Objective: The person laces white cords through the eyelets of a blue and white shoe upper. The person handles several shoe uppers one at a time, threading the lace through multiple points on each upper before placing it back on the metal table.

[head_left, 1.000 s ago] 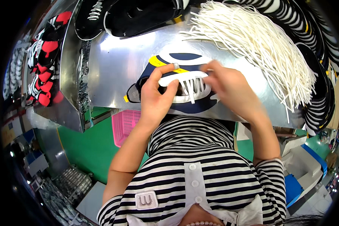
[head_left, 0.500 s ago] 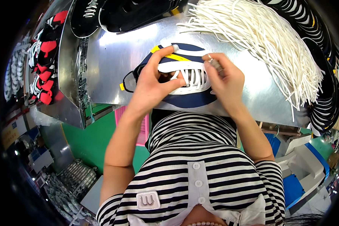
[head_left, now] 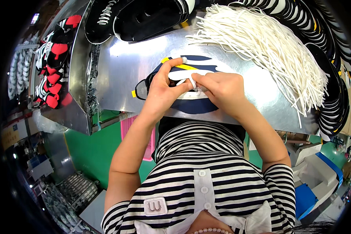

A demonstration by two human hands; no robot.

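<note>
A navy shoe upper [head_left: 193,107] with white trim and a yellow stripe lies on the metal worktable, its heel end with a yellow tab toward the left. My left hand [head_left: 162,90] grips it by the collar; the thumb reaches to the lacing and the index finger, with a pale wrap at its tip, lies along the yellow stripe. Between the fingertips of my right hand [head_left: 223,90] a white shoelace [head_left: 193,82] is pinched, bent up in a loop over the eyelets. My right hand covers the toe end and most of the laced rows.
A big spread of loose white laces [head_left: 257,50] covers the right of the metal table [head_left: 124,74]. Black shoe uppers [head_left: 148,23] lie at the far edge, and more are lined up along the right rim [head_left: 333,93]. Red, black and white uppers [head_left: 52,78] are stacked at left.
My right hand has moved left from the toe end to the lacing and now holds the lace beside my left thumb. The left hand keeps its grip on the upper.
</note>
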